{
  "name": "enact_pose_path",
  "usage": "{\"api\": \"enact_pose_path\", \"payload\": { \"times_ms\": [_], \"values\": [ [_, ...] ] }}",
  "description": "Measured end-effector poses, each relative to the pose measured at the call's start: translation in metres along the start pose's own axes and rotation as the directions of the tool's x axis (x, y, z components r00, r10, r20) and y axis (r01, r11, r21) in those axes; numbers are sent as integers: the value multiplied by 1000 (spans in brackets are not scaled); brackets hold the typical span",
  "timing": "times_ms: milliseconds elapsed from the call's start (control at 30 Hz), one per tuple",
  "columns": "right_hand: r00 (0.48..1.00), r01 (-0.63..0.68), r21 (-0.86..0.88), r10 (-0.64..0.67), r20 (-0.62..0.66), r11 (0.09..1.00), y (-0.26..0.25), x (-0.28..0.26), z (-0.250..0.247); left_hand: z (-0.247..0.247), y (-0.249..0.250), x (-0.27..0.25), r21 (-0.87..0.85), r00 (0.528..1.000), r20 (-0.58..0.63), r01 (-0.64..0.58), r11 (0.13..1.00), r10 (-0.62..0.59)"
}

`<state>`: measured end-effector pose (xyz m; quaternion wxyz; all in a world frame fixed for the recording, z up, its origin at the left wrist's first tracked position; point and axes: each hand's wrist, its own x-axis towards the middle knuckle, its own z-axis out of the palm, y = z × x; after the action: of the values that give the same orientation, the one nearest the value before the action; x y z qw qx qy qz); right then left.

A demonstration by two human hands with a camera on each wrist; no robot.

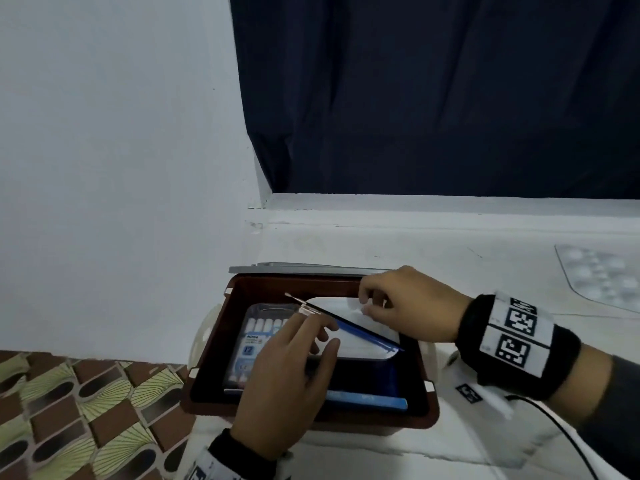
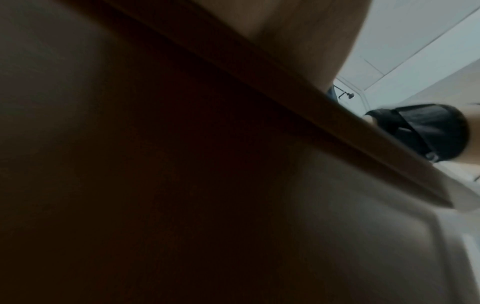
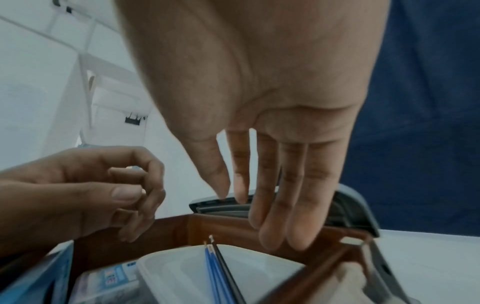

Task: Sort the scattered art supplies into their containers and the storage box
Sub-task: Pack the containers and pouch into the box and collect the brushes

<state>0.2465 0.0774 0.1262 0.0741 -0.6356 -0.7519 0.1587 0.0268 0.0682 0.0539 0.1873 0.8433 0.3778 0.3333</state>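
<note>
A brown storage box (image 1: 211, 344) stands on the white table, its grey lid (image 1: 298, 269) behind it. Inside lie a clear case of white tubes (image 1: 256, 337), a white lidded container (image 1: 360, 320) and a flat blue box (image 1: 367, 400). Thin blue and black brushes (image 1: 360, 332) rest slantwise across the white container. My left hand (image 1: 313, 329) hovers over the box near the brushes' metal ends; in the right wrist view the left hand (image 3: 135, 197) is loosely curled and holds nothing. My right hand (image 3: 233, 195) hangs above the box's far side with straight fingers. The left wrist view is mostly dark.
A clear plastic palette (image 1: 602, 275) lies on the table at the far right. Patterned brown and green tiling (image 1: 86, 410) shows at the lower left. A dark blue curtain (image 1: 433, 98) hangs behind the table. A black cable (image 1: 561, 434) trails from my right wrist.
</note>
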Motion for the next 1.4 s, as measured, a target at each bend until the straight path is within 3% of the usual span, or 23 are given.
{"api": "enact_pose_path", "payload": {
  "times_ms": [200, 433, 700, 800, 1000, 1067, 1200, 1400],
  "values": [
    [981, -17, 215, 58, -187, 977, 40, -59, 7, 39, 53, 15, -156, 996, 12, -91, 984, 94],
    [950, -173, 343, 249, -191, 923, 148, -124, 19, 103, 99, 36, -114, 994, 43, -91, 989, 97],
    [889, -417, 36, 416, -191, 908, 306, -144, 24, 124, 106, 37, 153, 978, 198, -102, 983, 70],
    [873, -479, -81, 465, -143, 874, 345, -132, 13, 124, 109, 37, 221, 971, 231, -111, 969, 59],
    [809, -581, -145, 588, 6, 801, 403, -102, -3, 127, 113, 42, 247, 976, 199, -132, 960, 83],
    [811, -562, -182, 581, 70, 807, 411, -97, -1, 126, 113, 43, 250, 977, 203, -118, 961, 67],
    [865, -475, -184, 495, 82, 860, 390, -103, 1, 123, 116, 43, 240, 974, 223, -99, 966, 44],
    [978, -205, -73, 208, 34, 976, 337, -134, 17, 126, 111, 42, 239, 979, 202, -52, 970, 3]
  ]
}}
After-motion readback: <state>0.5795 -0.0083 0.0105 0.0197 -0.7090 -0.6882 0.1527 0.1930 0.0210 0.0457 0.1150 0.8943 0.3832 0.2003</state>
